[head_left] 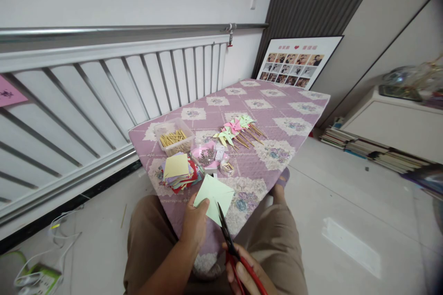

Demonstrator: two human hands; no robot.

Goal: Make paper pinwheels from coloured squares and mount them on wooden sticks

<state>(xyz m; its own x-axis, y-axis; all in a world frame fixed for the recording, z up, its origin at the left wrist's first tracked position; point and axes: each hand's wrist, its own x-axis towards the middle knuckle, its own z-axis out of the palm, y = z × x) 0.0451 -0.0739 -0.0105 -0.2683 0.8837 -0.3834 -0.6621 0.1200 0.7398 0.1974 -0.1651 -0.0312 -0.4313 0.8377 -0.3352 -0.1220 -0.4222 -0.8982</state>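
My left hand (195,223) pinches a pale green paper square (215,196) by its lower left edge, holding it just above the near end of a purple quilted table (277,120). My right hand (247,272), low in the view, grips red-handled scissors (230,244). Their dark blades reach up to the bottom edge of the green square. Just beyond lies a stack of coloured paper squares (178,171).
On the table stand a clear box of wooden sticks (174,138), a pink dish (204,153), a small round tin (227,167) and several finished paper pinwheels (235,130). A white railing (114,92) runs along the left. A photo board (299,62) leans at the far end; books (367,147) lie on the floor at right.
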